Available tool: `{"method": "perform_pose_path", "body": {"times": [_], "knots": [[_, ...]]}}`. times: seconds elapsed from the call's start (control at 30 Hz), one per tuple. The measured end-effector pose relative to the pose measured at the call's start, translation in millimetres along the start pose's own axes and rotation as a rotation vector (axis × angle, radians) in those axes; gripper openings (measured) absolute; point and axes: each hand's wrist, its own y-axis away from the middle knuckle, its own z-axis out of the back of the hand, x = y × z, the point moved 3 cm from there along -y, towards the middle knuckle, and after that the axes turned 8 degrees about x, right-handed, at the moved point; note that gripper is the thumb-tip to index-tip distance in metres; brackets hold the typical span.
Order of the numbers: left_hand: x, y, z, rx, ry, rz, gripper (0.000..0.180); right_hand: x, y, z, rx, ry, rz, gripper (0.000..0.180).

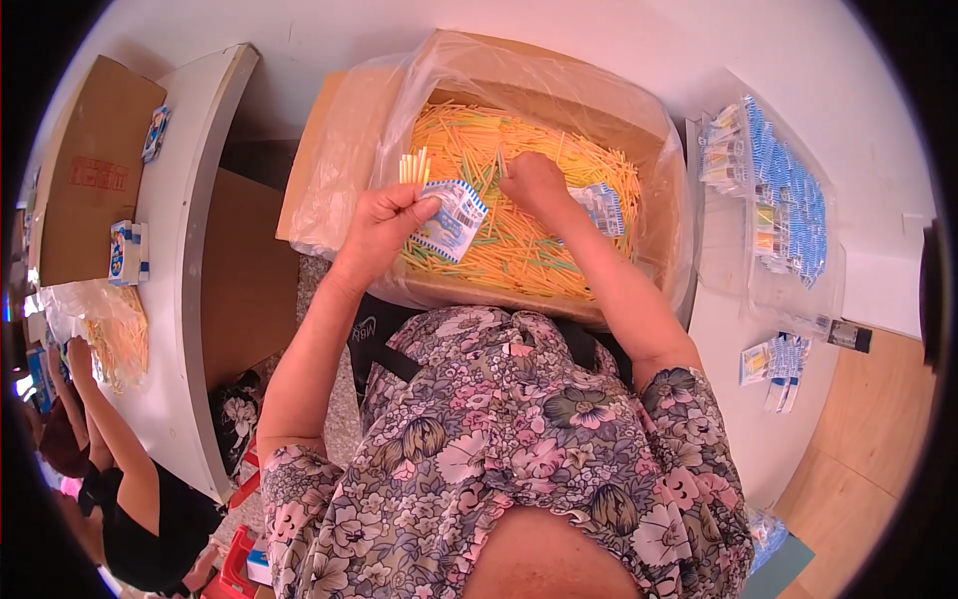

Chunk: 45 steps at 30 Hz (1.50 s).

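A cardboard box point(589, 78) lined with clear plastic stands before me, filled with loose thin sticks point(529, 255) in yellow, orange and green. Over its left side, my left hand point(384, 222) is closed on a small bundle of pale yellow sticks point(414, 167) and a blue-and-white packet point(449, 220). My right hand point(536, 185) reaches into the box with its fingers drawn together at the sticks. What those fingers hold, if anything, is hidden. Another blue-and-white packet point(602, 207) lies on the sticks beside my right wrist.
To the right, a clear plastic bin point(793, 295) holds rows of packets, with several more packets point(778, 359) on the white table below it. At the left, another white table point(190, 329) bears a cardboard box point(95, 175); a co-worker's arm point(110, 429) reaches toward sticks there.
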Motion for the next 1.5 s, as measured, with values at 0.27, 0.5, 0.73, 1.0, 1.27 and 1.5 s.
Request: {"method": "perform_pose_path", "body": {"times": [0.27, 0.5, 0.73, 1.0, 1.27, 1.5], "knots": [[3.5, -12.9, -18.4, 0.025, -0.166, 0.022, 0.014, 24.1, 37.1, 60.6, 0.320, -0.901, -0.043, 0.020], [2.7, -36.8, -43.9, 0.132, -0.074, -0.046, 0.012, 50.9, 57.9, 54.5, 0.028, -1.242, 0.081, 0.012], [5.5, -38.6, -42.6, 0.141, -0.148, -0.172, 0.010, 58.1, 73.3, 76.9, -0.149, -0.932, 0.202, 0.015], [7.0, -37.7, -40.5, 0.168, -0.062, -0.151, 0.011, 70.0, 79.6, 75.2, -0.279, -0.800, 0.464, 0.011], [3.1, -36.3, -43.3, 0.180, -0.256, -0.249, 0.011, 50.5, 72.9, 69.2, 0.143, -0.976, 0.208, 0.016], [2.5, -37.8, -36.4, 0.034, -0.145, -0.211, 0.011, 56.6, 73.8, 60.0, -0.116, -0.992, 0.181, 0.027]]}}
